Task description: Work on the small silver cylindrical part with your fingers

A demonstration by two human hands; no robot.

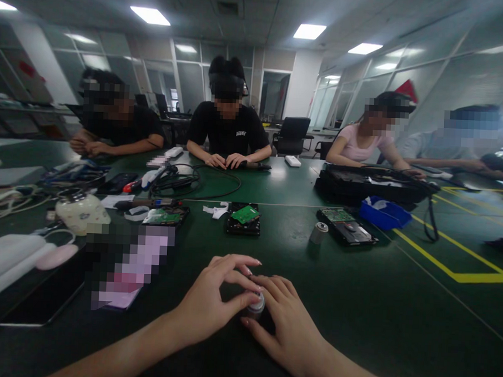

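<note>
A short silver cylinder [256, 306], which looks like a battery cell, stands on the green table between my two hands. My right hand [285, 318] curls round it, with the thumb at the near side and the fingers behind. Over its top rim my left hand [217, 292] pinches with thumb and fingertips; the index finger is raised and bent. Much of the cylinder's side is hidden by my fingers. A similar silver cylinder [318, 233] stands farther off to the right.
Beyond my hands lie hard drives with green circuit boards [245, 215], [345, 226]. A blue bin [386, 213] and black case [364, 185] are at the right. To the left are a phone-like slab [47, 291], a floral jar [81, 211] and cables. Several people sit across the table.
</note>
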